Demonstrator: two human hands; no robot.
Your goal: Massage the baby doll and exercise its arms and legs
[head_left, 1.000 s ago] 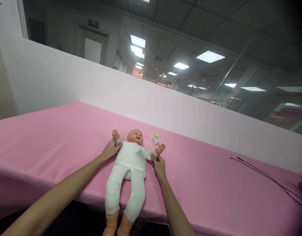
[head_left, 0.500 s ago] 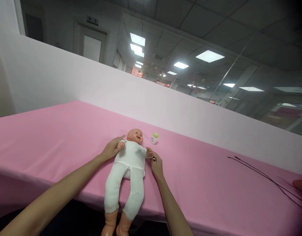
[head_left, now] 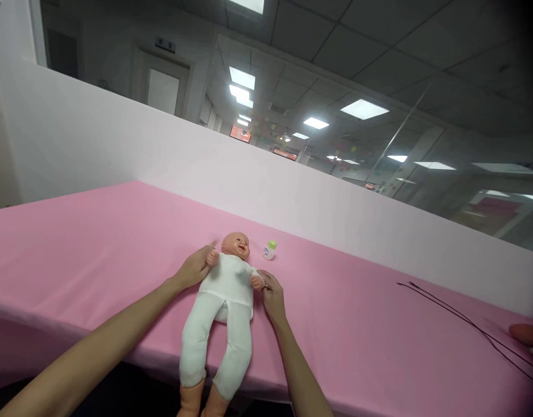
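Both forearms are bare to the frame's edge, the left hand and right hand ungloved, no sleeves visible.

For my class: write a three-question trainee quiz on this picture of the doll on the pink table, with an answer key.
1. True or false: the doll lies face up with its feet past the near edge of the pink table.
2. Which thing stands just beyond the doll's head? A) small bottle with a green cap B) black cord C) cup
3. Fill in: the left hand and right hand each grip one of the doll's ____.

Key
1. True.
2. A, the small bottle; the black cord lies far to the right.
3. Arms.
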